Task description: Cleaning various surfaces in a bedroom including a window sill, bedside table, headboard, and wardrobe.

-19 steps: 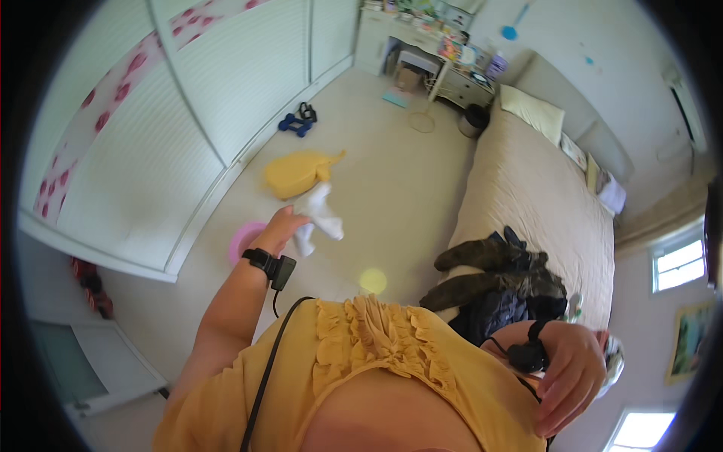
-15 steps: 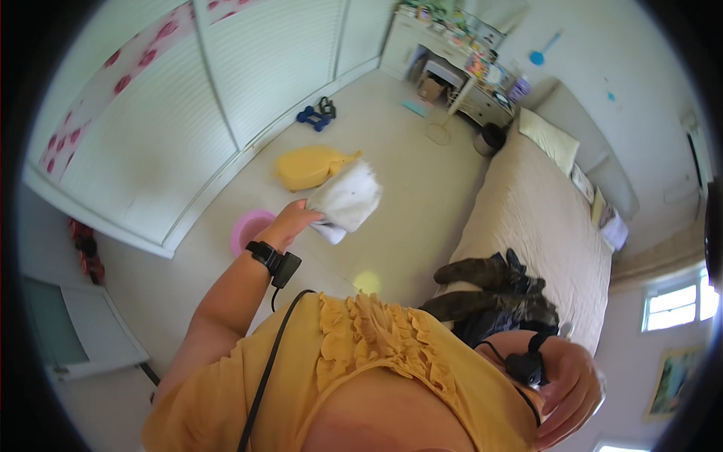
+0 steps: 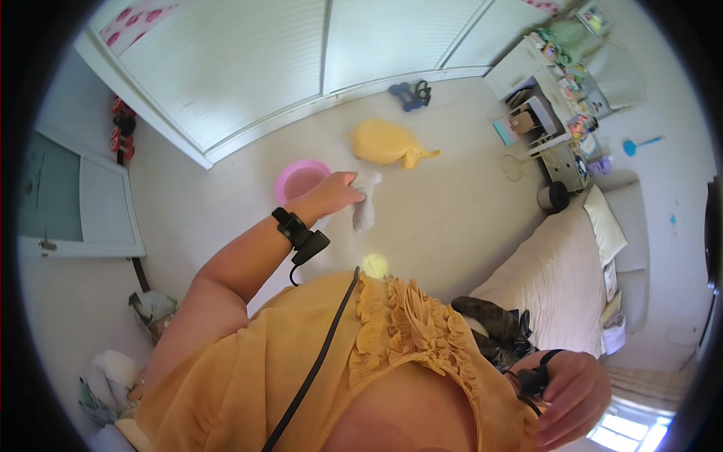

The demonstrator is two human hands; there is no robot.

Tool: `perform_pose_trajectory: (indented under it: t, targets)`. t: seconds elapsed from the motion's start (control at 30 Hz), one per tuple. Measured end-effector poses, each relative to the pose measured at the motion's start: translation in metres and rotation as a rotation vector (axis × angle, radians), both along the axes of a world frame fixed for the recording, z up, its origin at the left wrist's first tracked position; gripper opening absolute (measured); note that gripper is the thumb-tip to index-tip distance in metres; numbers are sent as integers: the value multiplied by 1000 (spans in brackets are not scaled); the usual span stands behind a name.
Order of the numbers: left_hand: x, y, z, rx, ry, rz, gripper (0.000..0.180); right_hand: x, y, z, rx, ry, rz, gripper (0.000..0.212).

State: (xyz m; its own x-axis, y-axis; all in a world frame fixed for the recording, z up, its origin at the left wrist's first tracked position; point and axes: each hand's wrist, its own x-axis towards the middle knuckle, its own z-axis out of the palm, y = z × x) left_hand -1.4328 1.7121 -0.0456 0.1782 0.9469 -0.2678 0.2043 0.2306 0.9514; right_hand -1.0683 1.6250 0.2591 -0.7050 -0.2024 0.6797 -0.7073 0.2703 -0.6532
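My left hand [image 3: 331, 194] stretches out over the floor, its thumb and fingers closed on a limp whitish cloth [image 3: 366, 207] that hangs down from them. Just behind and left of that wrist sits a pink round basin [image 3: 283, 179] on the floor, partly covered by the hand. At the lower right, near my side, my right hand [image 3: 576, 395] is curled with its fingers together; whatever may be inside it is hidden. Both wrists wear black strapped devices, and a black cable runs over my yellow top.
Beyond the basin lies a yellow elephant-shaped thing [image 3: 384, 143], with blue dumbbells [image 3: 407, 96] by the white wardrobe [image 3: 248, 68]. A bed [image 3: 542, 264] with dark clothing [image 3: 489, 320] stands to the right. A cluttered dressing table [image 3: 520, 68] and a dark bin [image 3: 554, 197] are farther back.
My view has turned left, so the room's contents appear farther right. The cloth in my left hand, spread wide before, now hangs narrow. The left hand is closer to the basin.
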Motion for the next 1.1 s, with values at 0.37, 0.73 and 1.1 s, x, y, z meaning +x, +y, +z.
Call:
perform_pose_trajectory:
  t: [0.37,0.73,1.1]
  targets:
    - [36,5,60,231,185,-211,33,-74,132,-215,184,-662,-842,90]
    - [65,37,25,-247,-153,-160,33,-38,184,-287,-801,-1055,-594,43]
    - [79,138,-12,-74,-70,-271,90,-11,264,-294,-963,-1026,-752,42]
